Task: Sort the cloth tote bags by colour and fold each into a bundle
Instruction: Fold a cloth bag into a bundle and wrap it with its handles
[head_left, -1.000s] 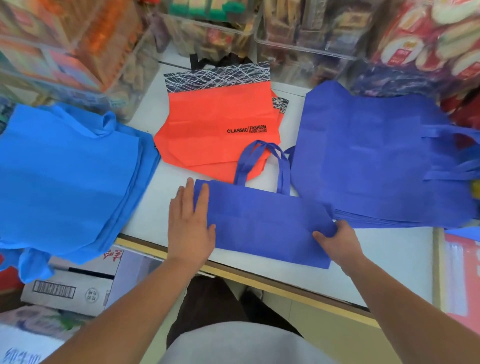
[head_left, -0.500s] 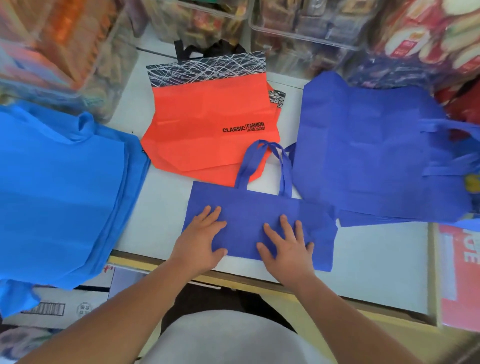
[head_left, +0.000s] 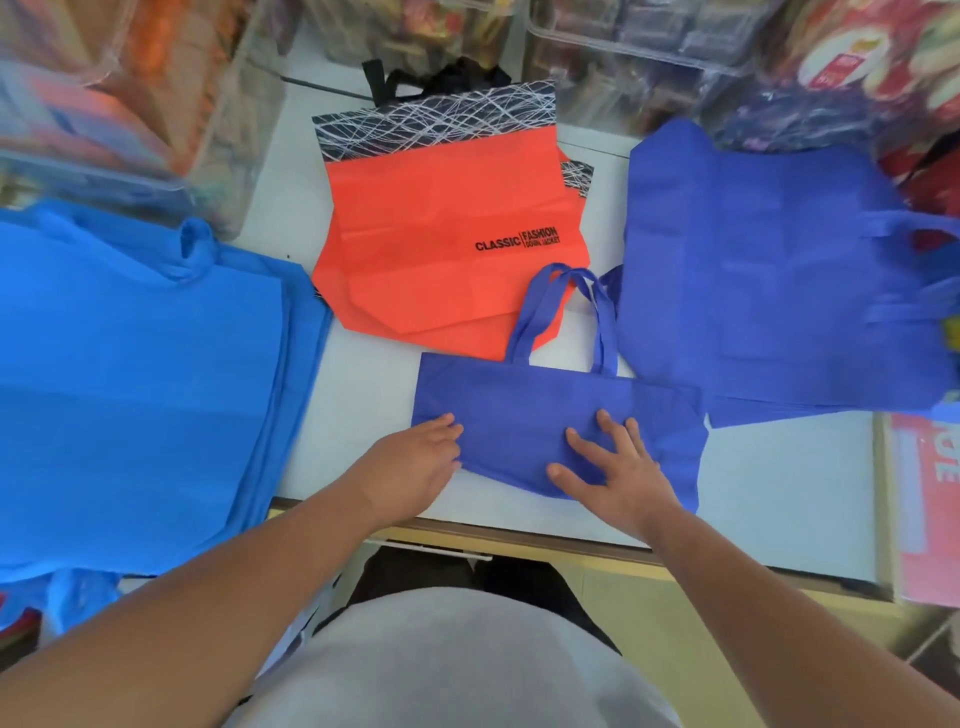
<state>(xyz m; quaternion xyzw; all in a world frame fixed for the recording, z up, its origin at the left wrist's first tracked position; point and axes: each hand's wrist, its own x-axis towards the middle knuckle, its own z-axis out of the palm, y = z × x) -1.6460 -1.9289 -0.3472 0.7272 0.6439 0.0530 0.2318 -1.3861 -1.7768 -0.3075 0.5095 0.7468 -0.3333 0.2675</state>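
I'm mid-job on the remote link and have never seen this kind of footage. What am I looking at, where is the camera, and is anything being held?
No machine here: a person's two bare hands, filmed by a camera worn on their head, looking down. On the white counter lie a light blue bag stack, orange bags and a dark blue pile. The left hand touches the edge of a folded dark blue bag; the right hand presses flat on it. Nothing is gripped or lifted.

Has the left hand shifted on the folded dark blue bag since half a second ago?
Yes. The left hand has slid left, from flat on the folded dark blue bag to its left edge, judged against the bag's handles.
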